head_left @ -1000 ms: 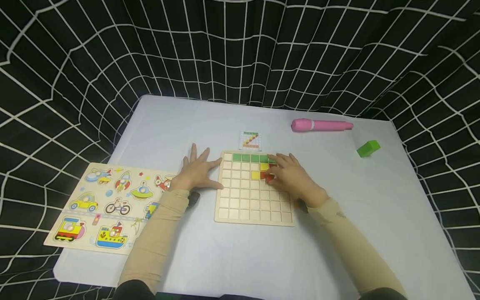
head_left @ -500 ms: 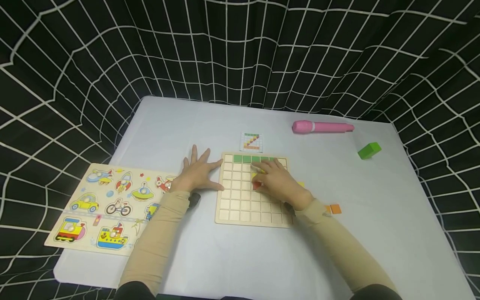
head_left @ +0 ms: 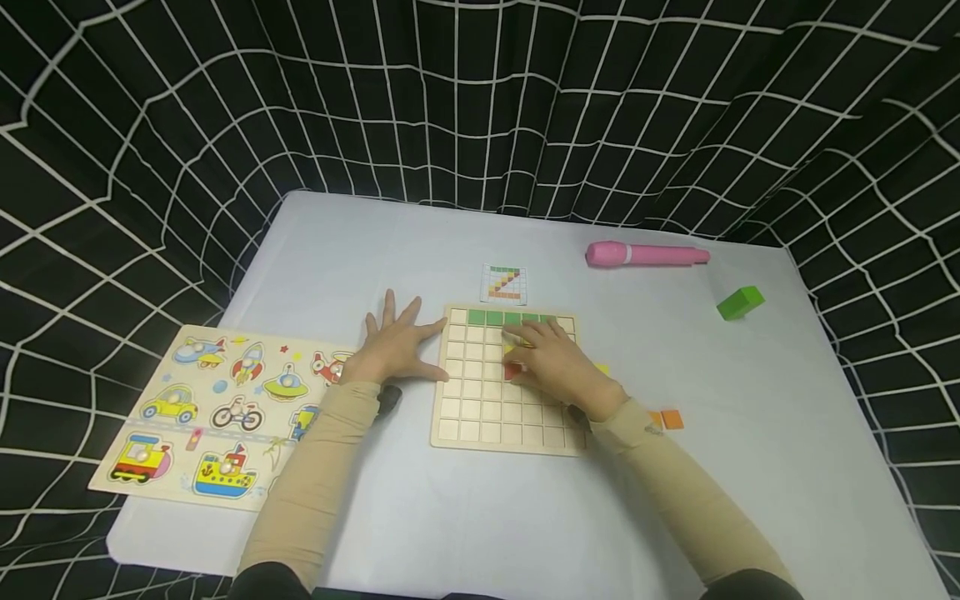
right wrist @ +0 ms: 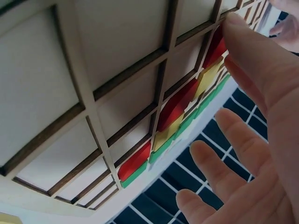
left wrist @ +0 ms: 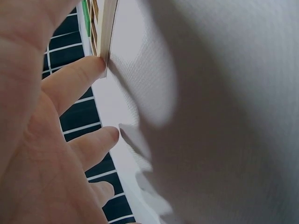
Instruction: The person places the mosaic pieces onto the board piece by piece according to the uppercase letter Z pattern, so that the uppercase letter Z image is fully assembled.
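A square wooden grid board [head_left: 468,429] lies on the white table. Green square tiles [head_left: 476,317] run along its far row. My left hand [head_left: 393,346] is spread at the board's left side, with thumb and a fingertip at the edge. Over the board's right half, my right hand [head_left: 558,367] pinches a red square tile [head_left: 512,372] between thumb and index finger, right at a cell. In the right wrist view, more red tiles [right wrist: 180,105] and yellow tiles [right wrist: 168,135] sit in a stepped diagonal beside it; the other right-hand fingers are extended.
A small pattern card [head_left: 504,285] lies beyond the board. Orange tiles [head_left: 672,419] and a yellow tile [head_left: 602,368] are at the right. Farther off are a pink stick-shaped object [head_left: 648,255] and a green block [head_left: 740,302]. A vehicle puzzle board [head_left: 187,450] lies left.
My right hand has moved left and slightly nearer with the red tile, then stayed nearly still. Orange tiles at the right have come into fuller view. The left hand has not moved.
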Motion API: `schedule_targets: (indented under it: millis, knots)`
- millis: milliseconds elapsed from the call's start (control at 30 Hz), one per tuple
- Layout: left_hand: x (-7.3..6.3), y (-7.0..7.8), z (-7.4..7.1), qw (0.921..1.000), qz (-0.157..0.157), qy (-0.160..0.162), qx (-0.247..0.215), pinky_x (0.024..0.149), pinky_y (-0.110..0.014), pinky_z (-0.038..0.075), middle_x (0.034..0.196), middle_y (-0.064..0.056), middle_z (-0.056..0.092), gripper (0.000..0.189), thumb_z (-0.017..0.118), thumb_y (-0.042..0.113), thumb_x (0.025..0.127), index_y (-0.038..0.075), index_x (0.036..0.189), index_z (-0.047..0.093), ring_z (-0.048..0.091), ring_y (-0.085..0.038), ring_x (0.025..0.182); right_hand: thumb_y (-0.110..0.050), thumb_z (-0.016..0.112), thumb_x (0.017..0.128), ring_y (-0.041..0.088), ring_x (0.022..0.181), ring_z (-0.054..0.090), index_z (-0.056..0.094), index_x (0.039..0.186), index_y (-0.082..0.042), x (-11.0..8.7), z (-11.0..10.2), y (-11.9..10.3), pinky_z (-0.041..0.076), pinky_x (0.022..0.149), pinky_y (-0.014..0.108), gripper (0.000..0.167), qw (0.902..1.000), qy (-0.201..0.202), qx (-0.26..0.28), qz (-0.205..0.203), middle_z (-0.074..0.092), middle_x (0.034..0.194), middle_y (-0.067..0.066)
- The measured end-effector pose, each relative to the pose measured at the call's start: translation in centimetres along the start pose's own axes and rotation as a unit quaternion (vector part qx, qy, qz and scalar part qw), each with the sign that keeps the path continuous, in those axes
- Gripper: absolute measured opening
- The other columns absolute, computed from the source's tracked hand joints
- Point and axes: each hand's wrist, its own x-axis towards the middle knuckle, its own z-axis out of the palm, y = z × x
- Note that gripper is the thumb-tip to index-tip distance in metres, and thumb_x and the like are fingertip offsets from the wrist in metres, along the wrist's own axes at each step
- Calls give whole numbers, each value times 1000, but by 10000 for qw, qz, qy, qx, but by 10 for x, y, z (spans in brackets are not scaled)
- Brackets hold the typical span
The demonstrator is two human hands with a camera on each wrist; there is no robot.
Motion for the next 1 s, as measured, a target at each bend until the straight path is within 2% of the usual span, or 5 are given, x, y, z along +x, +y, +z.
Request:
schedule_targets:
  millis: [200, 367, 467, 633, 1000]
  knots:
    - [0, 1, -1, 10000, 1, -1, -2, 121, -82, -3, 176, -18, 4, 101, 84, 61, 75, 29, 160, 38, -24, -53, 156, -29, 83, 85, 41, 139, 55, 79, 106, -16, -3, -1, 6, 35, 119, 71, 25, 9998, 3, 61, 199, 60, 148, 15]
    - [-1, 2, -1, 10000, -15, 6, 16, 121, -82, -2, 176, -19, 5, 101, 84, 61, 75, 29, 160, 39, -24, -53, 156, -26, 83, 86, 41, 141, 53, 78, 105, -15, -9, -5, 14, 31, 121, 72, 22, 9986, -7, 225, 470, 57, 150, 17]
    - [-1, 2, -1, 10000, -9, 12, 68, 120, -82, -1, 176, -19, 5, 101, 84, 61, 75, 29, 159, 39, -23, -54, 156, -26, 84, 86, 41, 144, 49, 79, 109, -15, -15, -7, 19, 29, 122, 72, 26, 9968, -46, 363, 712, 55, 153, 17]
    - [-2, 3, -1, 9999, -37, -15, 108, 121, -82, -2, 176, -19, 4, 101, 84, 62, 75, 29, 160, 39, -23, -53, 156, -28, 83, 87, 42, 147, 45, 76, 119, -12, -29, -11, 30, 27, 123, 73, 36, 9928, -108, 392, 1123, 50, 158, 18]
    - [0, 4, -1, 9998, -68, -105, 184, 121, -81, -4, 176, -18, 3, 101, 83, 62, 76, 29, 160, 37, -25, -53, 156, -25, 84, 85, 45, 142, 48, 76, 115, -7, -68, -19, 55, 29, 119, 77, 36, 9856, 90, 139, 1683, 50, 155, 23]
